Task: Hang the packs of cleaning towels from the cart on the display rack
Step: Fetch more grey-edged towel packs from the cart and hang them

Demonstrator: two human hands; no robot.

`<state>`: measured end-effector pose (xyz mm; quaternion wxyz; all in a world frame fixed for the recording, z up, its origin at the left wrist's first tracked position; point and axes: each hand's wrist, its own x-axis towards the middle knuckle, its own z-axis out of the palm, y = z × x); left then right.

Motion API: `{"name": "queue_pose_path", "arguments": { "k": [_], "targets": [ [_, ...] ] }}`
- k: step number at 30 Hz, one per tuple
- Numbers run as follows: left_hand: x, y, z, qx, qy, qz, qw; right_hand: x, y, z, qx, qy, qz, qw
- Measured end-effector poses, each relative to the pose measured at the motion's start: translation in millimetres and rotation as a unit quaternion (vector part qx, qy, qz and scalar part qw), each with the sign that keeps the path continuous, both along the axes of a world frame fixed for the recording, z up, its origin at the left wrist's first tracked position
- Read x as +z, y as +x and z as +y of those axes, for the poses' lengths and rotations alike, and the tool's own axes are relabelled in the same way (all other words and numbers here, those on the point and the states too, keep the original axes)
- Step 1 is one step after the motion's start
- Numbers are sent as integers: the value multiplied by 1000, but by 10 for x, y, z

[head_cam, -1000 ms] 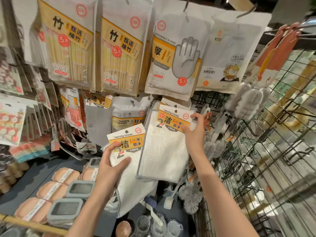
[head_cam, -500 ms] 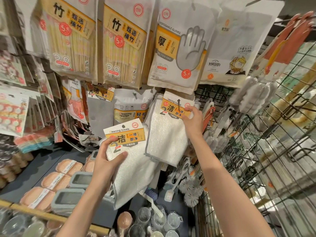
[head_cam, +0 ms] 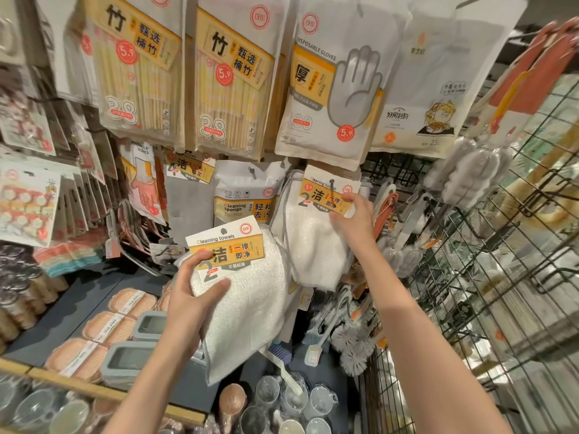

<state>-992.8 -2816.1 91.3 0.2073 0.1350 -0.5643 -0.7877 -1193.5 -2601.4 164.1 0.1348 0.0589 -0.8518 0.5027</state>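
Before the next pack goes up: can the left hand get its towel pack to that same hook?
Probably yes. The left hand holds its towel pack just below-left of the hook, but the right hand holds the hung pack there and must clear first.

We see two towel packs, each a white cloth with grey edging under a white card with an orange-yellow band and a red round logo: one pack low, one higher. The chopstick bags show pale yellow sticks, yellow labels and red price dots. The glove bag is white with a grey hand print. The sponge bag is white and yellow. The boxes are grey, the shelf dark blue.
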Motion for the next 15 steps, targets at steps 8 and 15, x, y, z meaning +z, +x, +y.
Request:
{"name": "queue_pose_path", "arguments": {
  "k": [8,15],
  "targets": [
    [-72,17,2,-6,-26,14,1000,-48,390,-53,23,37,36,998],
    [-132,37,68,-20,-9,30,999,-124,786,-245,61,33,36,997]
  ]
}}
